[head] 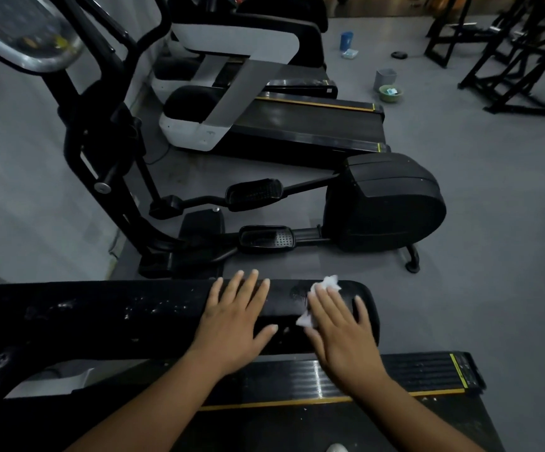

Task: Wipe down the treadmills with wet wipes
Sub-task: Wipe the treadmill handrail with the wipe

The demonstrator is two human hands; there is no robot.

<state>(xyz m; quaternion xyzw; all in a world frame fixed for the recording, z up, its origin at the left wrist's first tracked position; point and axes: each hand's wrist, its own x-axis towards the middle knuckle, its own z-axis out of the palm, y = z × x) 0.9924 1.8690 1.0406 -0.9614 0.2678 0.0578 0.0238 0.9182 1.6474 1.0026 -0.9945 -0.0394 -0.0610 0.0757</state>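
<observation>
The black handrail (118, 318) of the near treadmill (427, 373) runs across the view. Its left stretch carries pale specks (147, 309), which look not yet cleaned.

At the middle of the handrail the left hand (235, 316) lies flat, fingers straight and spread, holding nothing. It reads as a brace.

Just right of it, near the handrail's rounded right end, the right hand (339, 331) presses the wet wipe (326, 283) down under straight fingers. The wipe is crumpled and pokes out past the fingertips and by the thumb.

Judgement: a wiping stroke is in hand.
- Flatten the wipe for fuller contact.
- Keep the palm pressure even.
- Round the end and the far edge, then work leftward over the specks.
- Risk: a bunched wipe may skip patches.

Beyond the handrail's right end an elliptical trainer (385, 203) stands on the floor.
</observation>
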